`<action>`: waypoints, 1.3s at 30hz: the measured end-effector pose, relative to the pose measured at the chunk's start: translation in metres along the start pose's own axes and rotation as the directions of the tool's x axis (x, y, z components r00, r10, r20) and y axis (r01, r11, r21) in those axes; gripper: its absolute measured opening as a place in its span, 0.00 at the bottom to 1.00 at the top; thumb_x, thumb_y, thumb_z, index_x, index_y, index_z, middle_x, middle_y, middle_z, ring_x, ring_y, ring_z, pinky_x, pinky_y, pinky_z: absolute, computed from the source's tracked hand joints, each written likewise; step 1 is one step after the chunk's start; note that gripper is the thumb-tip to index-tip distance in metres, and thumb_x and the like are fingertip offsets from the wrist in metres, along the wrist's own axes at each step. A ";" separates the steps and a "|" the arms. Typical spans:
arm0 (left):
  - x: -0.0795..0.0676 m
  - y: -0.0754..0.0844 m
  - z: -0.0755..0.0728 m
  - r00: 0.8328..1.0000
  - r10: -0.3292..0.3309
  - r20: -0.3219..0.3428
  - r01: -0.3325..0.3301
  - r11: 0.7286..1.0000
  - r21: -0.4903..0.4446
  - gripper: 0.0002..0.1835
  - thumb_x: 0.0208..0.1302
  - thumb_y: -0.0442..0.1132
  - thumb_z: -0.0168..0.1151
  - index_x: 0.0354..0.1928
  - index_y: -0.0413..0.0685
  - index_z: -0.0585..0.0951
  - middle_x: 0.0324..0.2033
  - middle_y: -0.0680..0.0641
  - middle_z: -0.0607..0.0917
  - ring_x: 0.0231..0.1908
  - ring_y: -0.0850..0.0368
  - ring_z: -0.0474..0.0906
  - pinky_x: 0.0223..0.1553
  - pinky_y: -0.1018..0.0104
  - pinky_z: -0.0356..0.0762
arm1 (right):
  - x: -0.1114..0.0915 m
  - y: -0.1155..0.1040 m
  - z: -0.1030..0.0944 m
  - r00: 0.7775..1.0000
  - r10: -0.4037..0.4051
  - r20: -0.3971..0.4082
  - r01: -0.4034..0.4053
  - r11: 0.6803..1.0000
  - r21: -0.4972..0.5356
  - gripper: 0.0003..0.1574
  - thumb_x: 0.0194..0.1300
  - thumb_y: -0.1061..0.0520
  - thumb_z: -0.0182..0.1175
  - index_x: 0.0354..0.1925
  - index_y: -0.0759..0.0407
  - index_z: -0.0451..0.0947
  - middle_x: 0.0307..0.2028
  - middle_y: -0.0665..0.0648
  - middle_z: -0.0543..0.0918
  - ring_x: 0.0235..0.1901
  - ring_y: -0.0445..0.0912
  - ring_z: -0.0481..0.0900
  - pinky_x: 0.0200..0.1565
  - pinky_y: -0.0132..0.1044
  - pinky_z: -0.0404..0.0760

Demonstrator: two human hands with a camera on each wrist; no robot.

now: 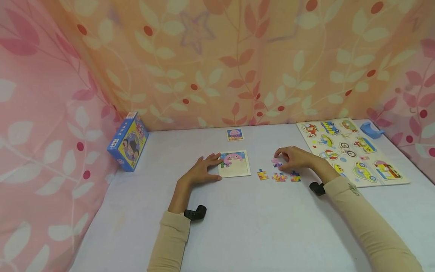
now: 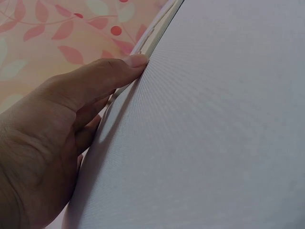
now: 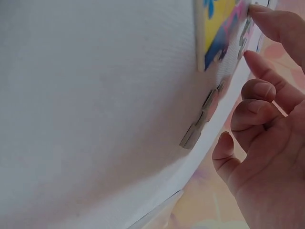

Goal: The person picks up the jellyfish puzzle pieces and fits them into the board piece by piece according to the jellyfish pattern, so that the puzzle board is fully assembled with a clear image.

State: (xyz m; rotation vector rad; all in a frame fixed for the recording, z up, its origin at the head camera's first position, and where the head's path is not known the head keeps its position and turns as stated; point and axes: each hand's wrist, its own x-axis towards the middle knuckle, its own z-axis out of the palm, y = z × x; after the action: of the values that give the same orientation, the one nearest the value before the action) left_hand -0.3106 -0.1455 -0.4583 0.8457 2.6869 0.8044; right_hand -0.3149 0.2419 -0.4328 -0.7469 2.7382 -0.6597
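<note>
My left hand (image 1: 202,170) rests at the left side of a small white-framed puzzle board (image 1: 234,175), its fingers extended over the left edge and its thumb at the near left corner. Part of a pink cartoon figure is assembled inside the board. In the left wrist view, the thumb (image 2: 136,60) touches the board's edge. To the right, my right hand (image 1: 296,158) pinches a pink and blue puzzle piece (image 1: 276,162) between thumb and index finger, low at the table. Nearer lie a yellow piece (image 1: 262,174), a pink-yellow piece (image 1: 280,177) and a blue-yellow piece (image 1: 295,176).
A small square picture card (image 1: 235,134) lies beyond the board. At the left stands a blue puzzle box (image 1: 129,141). A large vehicle puzzle board (image 1: 351,153) lies at the right, with a blue plastic item (image 1: 371,130) by its far corner. Patterned curtains (image 1: 217,68) surround the table.
</note>
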 end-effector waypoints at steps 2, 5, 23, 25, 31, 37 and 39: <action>0.000 0.000 0.000 1.000 0.008 -0.004 -0.008 1.000 -0.009 0.40 0.50 0.54 0.67 0.66 0.57 0.65 0.70 0.56 0.56 0.72 0.55 0.44 0.71 0.51 0.31 | 0.001 0.000 0.000 1.000 0.002 0.002 -0.002 1.000 -0.002 0.25 0.49 0.49 0.69 0.46 0.52 0.75 0.18 0.48 0.63 0.20 0.40 0.61 0.27 0.32 0.59; 0.000 -0.001 0.000 1.000 0.011 -0.006 -0.011 1.000 -0.013 0.39 0.50 0.53 0.67 0.66 0.57 0.65 0.70 0.56 0.55 0.72 0.55 0.44 0.71 0.51 0.31 | 0.003 -0.001 0.001 1.000 0.002 -0.007 -0.002 1.000 -0.002 0.25 0.48 0.50 0.69 0.46 0.53 0.75 0.18 0.48 0.63 0.20 0.40 0.61 0.27 0.32 0.60; 0.001 -0.003 0.000 1.000 0.014 -0.001 -0.014 1.000 0.015 0.39 0.51 0.55 0.66 0.66 0.60 0.65 0.70 0.57 0.55 0.72 0.57 0.44 0.71 0.50 0.32 | 0.068 -0.071 0.025 0.987 -0.155 -0.051 0.154 0.988 -0.024 0.27 0.49 0.45 0.68 0.45 0.58 0.76 0.20 0.47 0.65 0.21 0.39 0.60 0.27 0.30 0.59; 0.002 -0.003 0.001 1.000 0.015 -0.001 -0.015 1.000 0.018 0.39 0.51 0.55 0.66 0.66 0.60 0.65 0.70 0.58 0.55 0.72 0.57 0.44 0.71 0.50 0.32 | 0.073 -0.077 0.029 0.986 -0.163 -0.045 0.161 0.985 -0.058 0.29 0.49 0.44 0.68 0.45 0.58 0.76 0.21 0.48 0.68 0.22 0.40 0.62 0.27 0.30 0.61; 0.003 -0.002 0.001 1.000 0.007 0.009 -0.007 1.000 0.025 0.39 0.51 0.56 0.65 0.66 0.60 0.64 0.70 0.58 0.55 0.72 0.56 0.43 0.71 0.50 0.32 | 0.084 -0.087 0.034 0.987 -0.160 -0.034 0.156 0.982 -0.104 0.30 0.49 0.44 0.66 0.47 0.58 0.76 0.28 0.50 0.76 0.26 0.42 0.68 0.31 0.32 0.68; 0.003 -0.003 0.000 1.000 0.025 0.002 -0.025 1.000 0.016 0.39 0.51 0.56 0.65 0.66 0.60 0.65 0.70 0.57 0.55 0.72 0.55 0.44 0.71 0.49 0.33 | 0.091 -0.091 0.038 0.985 -0.170 -0.009 0.168 0.978 -0.127 0.28 0.50 0.44 0.65 0.48 0.56 0.75 0.34 0.50 0.79 0.32 0.43 0.71 0.39 0.36 0.72; 0.003 -0.004 0.000 1.000 0.029 0.000 -0.029 0.999 0.020 0.39 0.51 0.56 0.66 0.66 0.60 0.65 0.70 0.57 0.55 0.72 0.55 0.44 0.71 0.48 0.33 | 0.092 -0.093 0.039 0.985 -0.174 -0.009 0.171 0.977 -0.127 0.28 0.51 0.44 0.65 0.48 0.56 0.75 0.35 0.50 0.80 0.32 0.43 0.71 0.40 0.36 0.72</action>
State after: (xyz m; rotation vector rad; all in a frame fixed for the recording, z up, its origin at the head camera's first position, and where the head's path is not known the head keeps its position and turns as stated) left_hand -0.3150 -0.1467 -0.4607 0.8917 2.6929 0.7854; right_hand -0.3406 0.1077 -0.4314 -1.0216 2.7757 -0.5336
